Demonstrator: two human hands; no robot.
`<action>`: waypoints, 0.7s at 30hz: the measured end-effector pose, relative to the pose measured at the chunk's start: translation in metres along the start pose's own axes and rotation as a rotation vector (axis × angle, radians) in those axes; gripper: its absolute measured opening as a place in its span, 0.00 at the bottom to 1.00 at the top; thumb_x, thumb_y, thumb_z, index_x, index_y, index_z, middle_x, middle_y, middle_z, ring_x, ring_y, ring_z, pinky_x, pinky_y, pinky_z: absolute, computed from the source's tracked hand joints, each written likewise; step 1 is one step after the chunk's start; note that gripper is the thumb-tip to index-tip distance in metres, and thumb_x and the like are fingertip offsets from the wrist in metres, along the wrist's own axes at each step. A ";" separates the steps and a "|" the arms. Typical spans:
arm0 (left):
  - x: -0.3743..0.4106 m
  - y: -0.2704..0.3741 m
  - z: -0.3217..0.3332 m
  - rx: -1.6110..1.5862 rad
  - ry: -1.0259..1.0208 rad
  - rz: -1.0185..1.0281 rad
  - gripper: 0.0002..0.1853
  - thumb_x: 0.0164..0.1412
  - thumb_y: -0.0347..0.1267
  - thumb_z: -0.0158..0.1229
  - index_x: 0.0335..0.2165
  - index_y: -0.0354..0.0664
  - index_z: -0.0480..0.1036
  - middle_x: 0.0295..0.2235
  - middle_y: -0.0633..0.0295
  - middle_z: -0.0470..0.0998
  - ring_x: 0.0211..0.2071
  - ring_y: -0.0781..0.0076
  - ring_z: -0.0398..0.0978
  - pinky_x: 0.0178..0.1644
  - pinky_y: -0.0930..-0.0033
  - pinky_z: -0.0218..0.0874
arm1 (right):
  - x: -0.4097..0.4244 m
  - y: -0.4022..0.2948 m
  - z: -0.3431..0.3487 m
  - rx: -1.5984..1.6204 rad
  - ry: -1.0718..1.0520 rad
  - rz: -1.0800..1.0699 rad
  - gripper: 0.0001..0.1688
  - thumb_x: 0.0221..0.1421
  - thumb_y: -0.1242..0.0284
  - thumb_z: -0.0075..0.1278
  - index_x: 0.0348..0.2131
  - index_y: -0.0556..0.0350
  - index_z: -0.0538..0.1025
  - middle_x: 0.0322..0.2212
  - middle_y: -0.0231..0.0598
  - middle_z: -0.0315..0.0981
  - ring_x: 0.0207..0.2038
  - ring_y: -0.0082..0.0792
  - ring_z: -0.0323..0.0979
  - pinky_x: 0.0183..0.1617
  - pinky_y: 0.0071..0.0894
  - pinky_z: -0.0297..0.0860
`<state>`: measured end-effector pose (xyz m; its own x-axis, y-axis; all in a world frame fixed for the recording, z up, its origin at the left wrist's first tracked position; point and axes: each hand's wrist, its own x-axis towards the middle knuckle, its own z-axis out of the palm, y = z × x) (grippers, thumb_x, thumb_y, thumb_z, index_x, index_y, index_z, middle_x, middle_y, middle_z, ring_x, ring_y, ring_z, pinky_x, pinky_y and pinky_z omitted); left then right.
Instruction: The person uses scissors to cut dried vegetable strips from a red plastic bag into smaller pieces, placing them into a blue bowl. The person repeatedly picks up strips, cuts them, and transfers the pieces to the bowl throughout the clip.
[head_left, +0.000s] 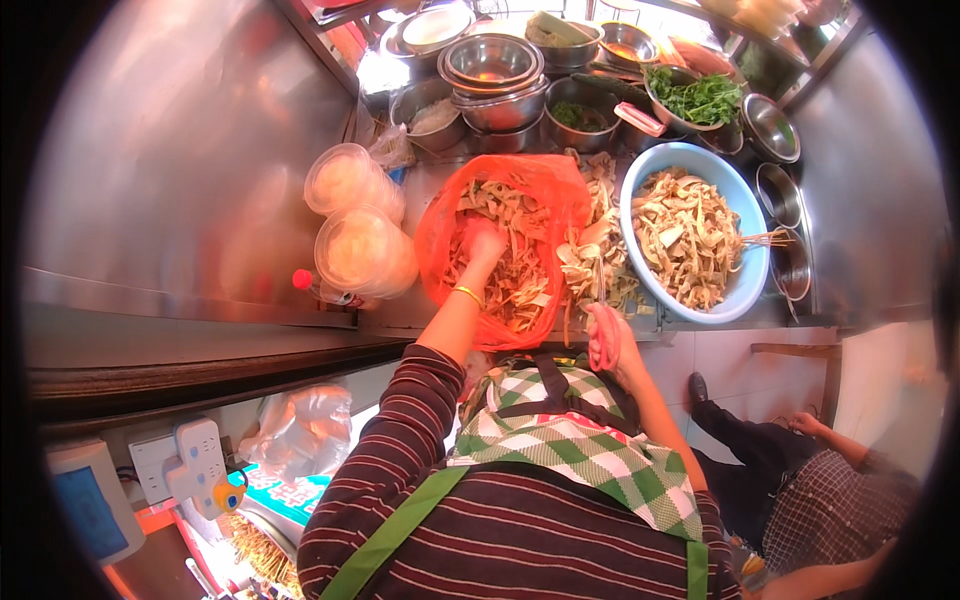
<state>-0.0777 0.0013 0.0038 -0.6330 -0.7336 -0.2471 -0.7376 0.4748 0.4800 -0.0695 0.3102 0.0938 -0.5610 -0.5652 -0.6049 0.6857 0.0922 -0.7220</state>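
Observation:
My left hand (484, 238) reaches into an open red plastic bag (433, 259) full of pale brown food strips (517, 289). Its fingers are partly buried among the strips, so I cannot tell whether they grip any. Near the counter's front edge, my right hand (622, 352) holds scissors (604, 337) by their pink-red handles, with the blades pointing away from me. Under and beyond the blades lies a loose pile of wide, pale pieces (592, 251). A light blue plastic basin (634, 281) to the right holds a heap of similar strips, with thin sticks over its right rim.
Lidded plastic tubs (360, 251) stand left of the bag, beside a red-capped bottle (302, 280). Stacked steel bowls (499, 101) and a bowl of leafy greens (694, 97) line the back. Steel walls flank the counter. Another person (825, 480) sits at lower right.

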 end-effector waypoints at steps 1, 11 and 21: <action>0.002 0.003 -0.011 -0.037 -0.183 -0.058 0.10 0.48 0.35 0.61 0.26 0.39 0.74 0.24 0.57 0.72 0.23 0.59 0.72 0.28 0.63 0.64 | -0.002 -0.003 0.002 -0.025 0.004 -0.010 0.20 0.62 0.53 0.34 0.38 0.49 0.66 0.22 0.29 0.62 0.16 0.21 0.60 0.15 0.20 0.59; -0.089 -0.007 -0.048 -1.435 -0.535 -0.160 0.08 0.55 0.27 0.59 0.30 0.48 0.67 0.25 0.71 0.72 0.21 0.84 0.67 0.26 0.83 0.59 | -0.008 -0.018 0.026 -0.252 0.012 -0.055 0.24 0.54 0.66 0.52 0.48 0.54 0.64 0.22 0.26 0.62 0.17 0.17 0.59 0.17 0.17 0.58; -0.158 0.044 -0.033 -1.504 -0.615 -0.076 0.07 0.54 0.24 0.59 0.28 0.47 0.68 0.28 0.69 0.75 0.27 0.84 0.70 0.29 0.84 0.59 | 0.008 -0.025 0.045 -0.074 0.030 -0.354 0.23 0.50 0.73 0.57 0.46 0.52 0.67 0.30 0.33 0.71 0.22 0.15 0.66 0.21 0.13 0.61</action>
<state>-0.0022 0.1218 0.0913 -0.8733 -0.2621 -0.4106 -0.1211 -0.6995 0.7043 -0.0705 0.2665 0.1224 -0.7713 -0.5489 -0.3221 0.4119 -0.0448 -0.9101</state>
